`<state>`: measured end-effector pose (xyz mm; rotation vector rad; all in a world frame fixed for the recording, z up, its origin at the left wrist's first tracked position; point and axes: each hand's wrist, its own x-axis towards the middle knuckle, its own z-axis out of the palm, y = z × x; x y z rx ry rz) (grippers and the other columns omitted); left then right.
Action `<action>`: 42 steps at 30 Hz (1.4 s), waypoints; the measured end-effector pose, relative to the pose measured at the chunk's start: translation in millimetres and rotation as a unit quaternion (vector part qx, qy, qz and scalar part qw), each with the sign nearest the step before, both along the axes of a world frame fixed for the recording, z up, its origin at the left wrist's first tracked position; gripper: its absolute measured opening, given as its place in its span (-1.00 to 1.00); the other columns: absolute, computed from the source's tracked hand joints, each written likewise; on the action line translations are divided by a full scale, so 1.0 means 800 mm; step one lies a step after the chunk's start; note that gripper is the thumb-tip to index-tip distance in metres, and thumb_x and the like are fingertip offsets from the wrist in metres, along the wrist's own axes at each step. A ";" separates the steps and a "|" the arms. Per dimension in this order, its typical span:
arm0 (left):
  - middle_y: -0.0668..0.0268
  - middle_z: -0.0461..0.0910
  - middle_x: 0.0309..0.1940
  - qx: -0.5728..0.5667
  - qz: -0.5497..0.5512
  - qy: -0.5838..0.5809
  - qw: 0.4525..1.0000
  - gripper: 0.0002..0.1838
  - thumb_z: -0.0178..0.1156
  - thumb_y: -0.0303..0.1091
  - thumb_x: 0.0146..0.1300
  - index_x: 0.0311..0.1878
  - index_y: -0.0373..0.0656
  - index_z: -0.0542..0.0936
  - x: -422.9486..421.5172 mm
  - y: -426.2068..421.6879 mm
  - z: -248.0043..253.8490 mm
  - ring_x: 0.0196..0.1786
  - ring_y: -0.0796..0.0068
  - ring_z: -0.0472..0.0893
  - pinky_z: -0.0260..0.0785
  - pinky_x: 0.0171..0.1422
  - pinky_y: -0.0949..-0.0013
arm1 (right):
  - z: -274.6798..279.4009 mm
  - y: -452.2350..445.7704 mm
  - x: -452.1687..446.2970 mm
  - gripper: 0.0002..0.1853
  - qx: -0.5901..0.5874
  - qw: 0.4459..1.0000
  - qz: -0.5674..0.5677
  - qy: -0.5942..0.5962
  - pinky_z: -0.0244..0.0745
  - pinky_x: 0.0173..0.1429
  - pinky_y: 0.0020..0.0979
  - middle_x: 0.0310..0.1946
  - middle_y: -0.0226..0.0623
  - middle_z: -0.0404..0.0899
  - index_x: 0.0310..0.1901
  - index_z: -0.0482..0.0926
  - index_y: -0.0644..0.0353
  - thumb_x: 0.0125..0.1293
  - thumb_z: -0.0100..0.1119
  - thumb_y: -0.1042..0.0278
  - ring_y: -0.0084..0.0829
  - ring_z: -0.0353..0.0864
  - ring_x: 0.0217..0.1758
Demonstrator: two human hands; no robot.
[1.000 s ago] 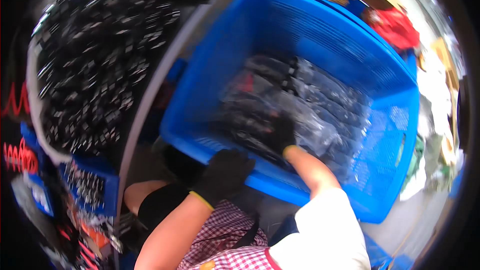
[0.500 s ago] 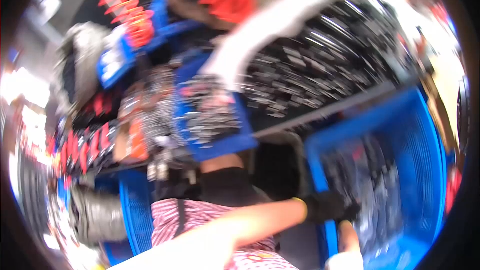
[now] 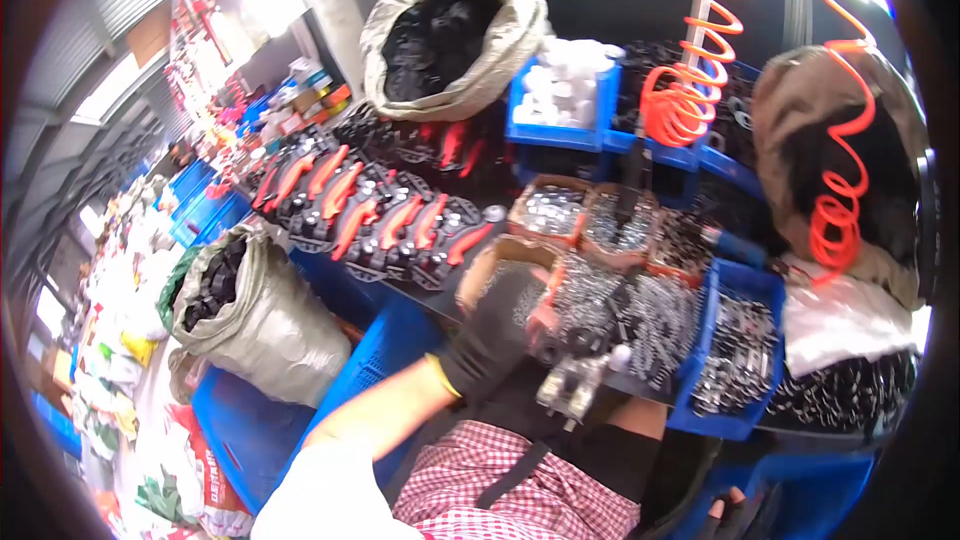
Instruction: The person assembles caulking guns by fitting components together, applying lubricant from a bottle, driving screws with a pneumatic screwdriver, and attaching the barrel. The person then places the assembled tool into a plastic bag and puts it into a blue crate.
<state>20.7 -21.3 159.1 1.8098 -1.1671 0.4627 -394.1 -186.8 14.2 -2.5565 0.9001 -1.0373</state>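
Note:
My left hand (image 3: 498, 332), in a dark glove, reaches over the table edge into a cardboard box of small metal parts (image 3: 513, 270). Its fingertips are down at the parts and hard to make out. Low on the right, my right hand (image 3: 727, 514) shows only bare, curled fingertips from a dark glove, beside a blue crate (image 3: 825, 485). Whatever they close on is hidden in the dark. Just right of my left hand stands a metal fixture (image 3: 572, 385) with black round pieces on top. Loose springs or screws (image 3: 655, 325) lie beyond it.
Red-and-black parts (image 3: 375, 215) stand in rows on the left. A blue bin (image 3: 735, 410) of metal pieces sits to the right. Sacks of black parts (image 3: 455, 105) (image 3: 265, 325) stand behind and left. Orange coiled hoses (image 3: 685, 105) hang overhead. A blue crate (image 3: 345, 380) is below left.
My view has swung left. My left hand has moved from the right-hand blue crate to the cardboard box. My right hand stays near that crate, now at the lower edge of view.

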 end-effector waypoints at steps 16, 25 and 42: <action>0.35 0.52 -0.20 -0.369 0.466 0.158 0.788 -0.53 0.37 -0.32 0.16 0.11 -0.22 0.47 0.281 0.319 -0.013 -0.16 0.53 0.51 0.40 -0.05 0.39 | 0.139 0.116 0.366 -0.69 0.076 0.955 0.287 0.022 0.42 -0.06 -0.22 -0.26 -0.20 0.56 -0.17 0.56 0.22 -0.03 0.30 0.52 -0.13 0.56 -0.26; 0.31 0.59 0.00 -0.304 0.356 0.087 0.879 -0.71 0.12 -0.39 0.41 0.13 -0.31 0.54 0.280 0.311 0.000 -0.02 0.56 0.54 0.41 0.06 0.46 | 0.160 0.137 0.443 -0.70 0.078 0.874 0.472 0.084 0.51 -0.30 -0.24 -0.28 -0.23 0.61 -0.14 0.61 0.15 0.04 0.35 0.37 -0.23 0.63 -0.34; 0.16 0.42 0.22 -0.186 -0.278 0.590 0.735 0.00 0.53 0.03 -0.05 0.40 -0.17 0.24 0.066 0.124 -0.043 0.24 0.21 0.48 0.35 0.32 0.11 | 0.168 0.145 0.465 -0.53 0.331 0.821 0.462 0.058 0.43 -0.39 -0.11 -0.35 -0.05 0.49 0.02 0.38 0.31 0.34 0.17 0.05 0.00 0.52 -0.47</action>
